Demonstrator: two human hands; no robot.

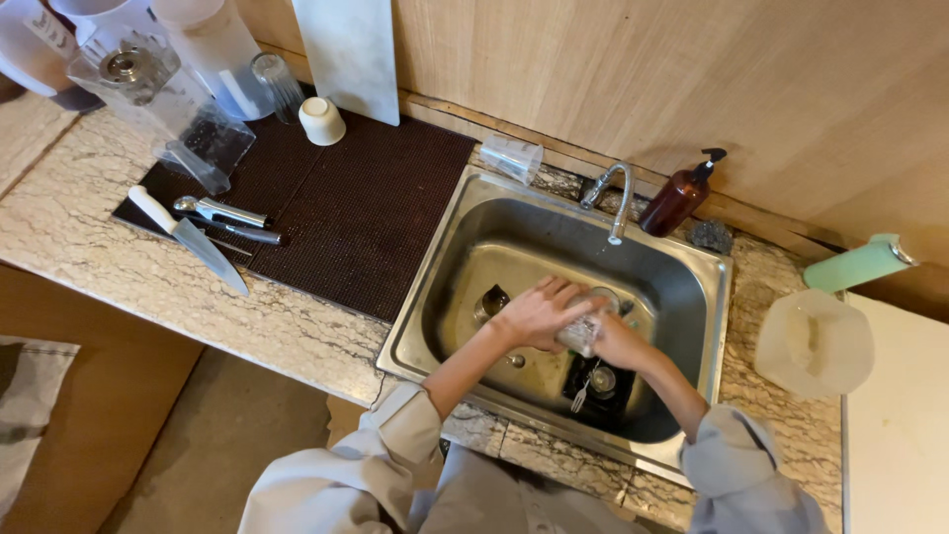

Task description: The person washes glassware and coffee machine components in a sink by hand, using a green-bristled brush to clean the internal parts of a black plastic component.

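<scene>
Sleeves of my pale jacket [395, 435] fill the bottom of the view, and both forearms reach from them into the steel sink [450, 267]. I see my left hand [539, 311] laid over the clear drinking glass [583, 331], fingers curled around its near side, while my right hand [618, 341] cups it from the other side, fingers wrapped and closed on it. As best I can tell, the glass lies tipped, its long axis running roughly left to right between the two palms, low over the basin. Both hands touch it, so neither is nearer. Below it sit a dark tray with a fork [583, 391]; the faucet [613, 203] hangs just behind, with open basin to the left.
</scene>
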